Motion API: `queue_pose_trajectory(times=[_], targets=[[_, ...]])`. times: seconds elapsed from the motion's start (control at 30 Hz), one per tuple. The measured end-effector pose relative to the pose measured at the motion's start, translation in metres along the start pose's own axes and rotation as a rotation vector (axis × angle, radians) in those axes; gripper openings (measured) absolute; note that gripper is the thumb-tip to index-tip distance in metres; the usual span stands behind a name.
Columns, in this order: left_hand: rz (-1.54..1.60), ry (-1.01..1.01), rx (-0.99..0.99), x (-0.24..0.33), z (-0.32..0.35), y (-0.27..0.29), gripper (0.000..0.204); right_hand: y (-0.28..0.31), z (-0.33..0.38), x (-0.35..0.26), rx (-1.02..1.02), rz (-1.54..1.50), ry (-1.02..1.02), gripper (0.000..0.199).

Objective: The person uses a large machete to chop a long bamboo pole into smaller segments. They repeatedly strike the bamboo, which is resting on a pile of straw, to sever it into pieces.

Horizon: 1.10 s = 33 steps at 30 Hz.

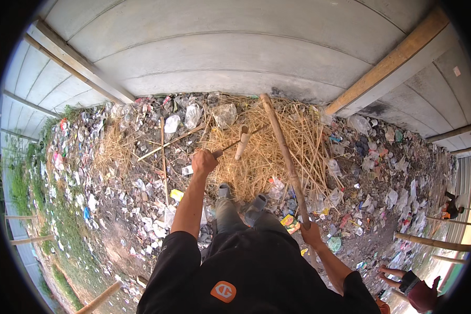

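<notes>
- Black shirt (256, 272) of the person fills the lower centre; grey trousers and boots (240, 201) stand below on the ground.
- Left hand (204, 161): arm stretched forward, fingers clenched round the handle of a knife (233, 145); blade looks dark and thin, detail poor at this size.
- Knife tip meets a short pale stick (242, 144) that stands tilted in the straw pile (261, 157).
- Right hand (311, 234): fingers wrapped round the lower end of a long bamboo pole (283, 152). Pole runs up and left across the straw, upper end near the grey wall (235, 52).
- Litter (115, 178), mostly plastic bags and wrappers, lies all around the straw.
- Wooden beams (387, 65) lean against the wall, left and right.
- Another person's hands (395, 275) show at lower right, well apart.
</notes>
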<state>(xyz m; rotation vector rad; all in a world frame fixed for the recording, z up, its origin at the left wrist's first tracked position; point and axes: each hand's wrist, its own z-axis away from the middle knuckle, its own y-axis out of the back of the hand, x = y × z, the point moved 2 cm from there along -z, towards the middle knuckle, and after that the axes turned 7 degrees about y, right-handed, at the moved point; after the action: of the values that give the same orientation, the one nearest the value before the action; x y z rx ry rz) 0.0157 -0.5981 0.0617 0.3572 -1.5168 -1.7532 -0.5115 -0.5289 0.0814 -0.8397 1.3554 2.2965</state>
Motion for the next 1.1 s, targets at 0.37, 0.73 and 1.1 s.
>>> queue_pose_trajectory(times=[0.37, 0.73, 1.1], targets=[[0.028, 0.086, -0.153, 0.025, -0.001, 0.023, 0.051, 0.094, -0.070, -0.096, 0.249, -0.350, 0.180, 0.023], [0.206, 0.222, -0.163, -0.028, 0.038, 0.005, 0.029, 0.016, -0.058, -0.107, 0.105, 0.207, 0.544, 0.039], [0.310, 0.233, -0.128, -0.100, 0.124, -0.037, 0.020, -0.001, -0.096, -0.106, 0.060, 0.330, 0.113, 0.053]])
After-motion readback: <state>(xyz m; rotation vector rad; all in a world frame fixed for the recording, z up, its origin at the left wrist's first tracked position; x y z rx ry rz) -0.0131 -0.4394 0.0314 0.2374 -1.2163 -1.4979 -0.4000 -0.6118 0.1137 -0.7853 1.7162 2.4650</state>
